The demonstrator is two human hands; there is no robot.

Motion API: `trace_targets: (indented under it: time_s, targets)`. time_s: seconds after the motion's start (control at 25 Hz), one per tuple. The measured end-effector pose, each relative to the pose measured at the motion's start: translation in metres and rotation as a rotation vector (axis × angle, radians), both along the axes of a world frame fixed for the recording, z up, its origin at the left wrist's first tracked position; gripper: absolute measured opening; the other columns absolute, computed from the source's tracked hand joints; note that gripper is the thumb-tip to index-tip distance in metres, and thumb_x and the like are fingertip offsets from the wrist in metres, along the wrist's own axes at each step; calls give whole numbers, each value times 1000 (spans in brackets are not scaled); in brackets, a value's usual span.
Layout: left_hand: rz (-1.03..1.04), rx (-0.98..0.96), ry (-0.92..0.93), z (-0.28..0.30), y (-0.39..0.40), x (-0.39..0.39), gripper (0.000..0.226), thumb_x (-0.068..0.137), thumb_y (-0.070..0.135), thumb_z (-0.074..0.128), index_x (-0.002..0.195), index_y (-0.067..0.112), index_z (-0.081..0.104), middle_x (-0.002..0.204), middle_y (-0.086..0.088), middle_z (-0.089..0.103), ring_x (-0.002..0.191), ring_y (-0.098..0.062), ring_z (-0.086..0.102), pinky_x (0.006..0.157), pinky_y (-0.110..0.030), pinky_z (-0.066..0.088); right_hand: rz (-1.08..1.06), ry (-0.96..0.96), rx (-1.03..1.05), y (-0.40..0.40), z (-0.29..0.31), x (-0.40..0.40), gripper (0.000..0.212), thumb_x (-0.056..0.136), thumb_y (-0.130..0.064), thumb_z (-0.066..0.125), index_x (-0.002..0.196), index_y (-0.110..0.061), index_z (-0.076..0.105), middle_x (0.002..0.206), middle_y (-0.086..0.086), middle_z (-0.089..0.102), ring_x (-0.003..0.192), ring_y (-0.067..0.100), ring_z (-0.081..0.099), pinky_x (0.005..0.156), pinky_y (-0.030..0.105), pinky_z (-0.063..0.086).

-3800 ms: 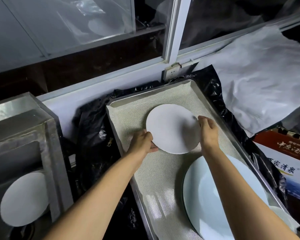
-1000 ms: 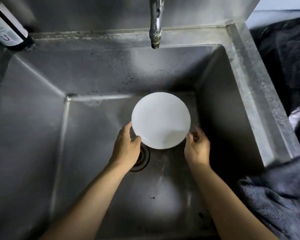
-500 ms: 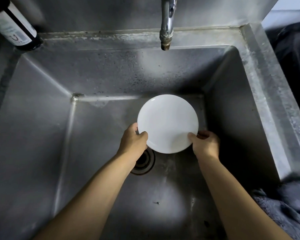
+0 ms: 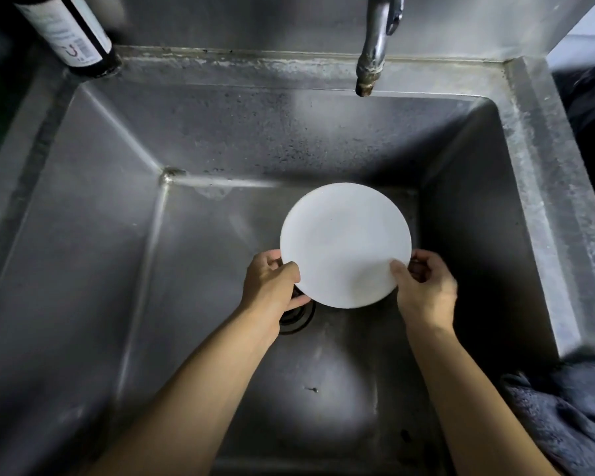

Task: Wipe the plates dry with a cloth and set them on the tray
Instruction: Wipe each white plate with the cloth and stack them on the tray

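Note:
A small round white plate (image 4: 344,242) is held inside the steel sink (image 4: 117,235), just above its floor. My left hand (image 4: 272,283) grips the plate's lower left rim, thumb on top and fingers underneath. My right hand (image 4: 423,286) grips the lower right rim the same way. A dark grey cloth (image 4: 564,417) lies on the sink's front right corner, apart from both hands. The tray is out of view.
A tap spout (image 4: 371,56) hangs over the back of the sink. A dark bottle with a white label (image 4: 69,32) stands at the back left corner. The drain (image 4: 296,317) lies partly under my left hand. Black sheeting (image 4: 591,108) shows beyond the right rim.
Earlier both hands set a plate on the tray. Since then they reached into the sink, closed on this plate's rim and raised it slightly.

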State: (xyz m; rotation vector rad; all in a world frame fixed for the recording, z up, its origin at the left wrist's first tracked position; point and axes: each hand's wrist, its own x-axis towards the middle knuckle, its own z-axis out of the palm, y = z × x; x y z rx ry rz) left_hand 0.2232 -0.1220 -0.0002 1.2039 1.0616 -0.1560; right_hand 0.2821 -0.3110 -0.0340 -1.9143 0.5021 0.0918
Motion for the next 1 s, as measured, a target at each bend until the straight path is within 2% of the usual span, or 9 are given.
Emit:
trace_targets:
  time_s: [0.12, 0.32, 0.44, 0.52, 0.64, 0.72, 0.84, 0.92, 1.0]
  targets:
    - [123, -10, -6, 16, 9, -29, 39, 87, 0, 60, 123, 16, 55, 118, -4, 64, 108, -24, 67, 65, -36, 63, 127, -34, -32, 9, 32, -14, 17, 92, -15, 73, 100, -26, 63, 84, -14, 64, 72, -15, 61, 59, 6, 48]
    - [353, -120, 20, 39, 26, -91, 21, 90, -5, 60, 105, 8, 64, 91, -9, 77, 76, -20, 76, 58, -32, 60, 416, 3, -182, 51, 87, -28, 11, 94, -26, 64, 103, -30, 58, 82, -14, 67, 76, 9, 67, 73, 37, 56]
    - [511, -256, 30, 46, 36, -118, 12, 91, -7, 60, 92, 2, 68, 72, -9, 76, 61, -15, 73, 52, -27, 58, 570, 97, -299, 82, 106, -28, 12, 93, -23, 59, 104, -21, 56, 72, -8, 67, 73, 24, 69, 71, 36, 56]
    - [622, -361, 63, 48, 42, -128, 8, 89, -9, 60, 84, -6, 66, 66, -15, 72, 56, -20, 71, 48, -25, 56, 590, 248, -365, 94, 108, -28, 18, 93, -23, 58, 102, -7, 59, 69, 6, 71, 68, 29, 69, 65, 34, 56]
    - [642, -409, 117, 53, 44, -135, 8, 87, -11, 62, 80, -11, 63, 63, -19, 70, 56, -24, 69, 47, -26, 56, 606, 366, -447, 97, 107, -33, 25, 93, -22, 57, 99, 1, 65, 64, 9, 71, 63, 25, 67, 59, 28, 52]
    - [616, -362, 64, 54, 46, -134, 9, 89, -10, 60, 84, -7, 66, 68, -16, 72, 57, -20, 71, 50, -26, 57, 568, 330, -353, 96, 107, -38, 17, 94, -20, 57, 104, -7, 61, 56, 3, 69, 53, 16, 67, 53, 26, 51]
    - [572, -230, 7, 53, 54, -132, 14, 92, -4, 58, 101, 1, 67, 92, -17, 74, 69, -18, 75, 59, -30, 60, 521, 257, -209, 95, 104, -46, 18, 92, -17, 56, 110, -18, 60, 52, -3, 68, 61, 17, 71, 58, 32, 58]
    - [590, -266, 75, 49, 55, -133, 10, 92, -5, 58, 98, -1, 66, 94, -20, 71, 71, -25, 73, 54, -29, 59, 519, 323, -244, 94, 94, -52, 16, 92, -15, 55, 106, -13, 63, 45, -5, 64, 49, 9, 65, 47, 19, 49]
    - [596, -351, 156, 49, 50, -136, 7, 92, -6, 58, 88, -5, 63, 89, -22, 67, 72, -28, 66, 46, -27, 56, 494, 404, -252, 87, 84, -61, 17, 92, -12, 54, 99, -4, 67, 41, -3, 61, 48, 15, 60, 44, 18, 47]
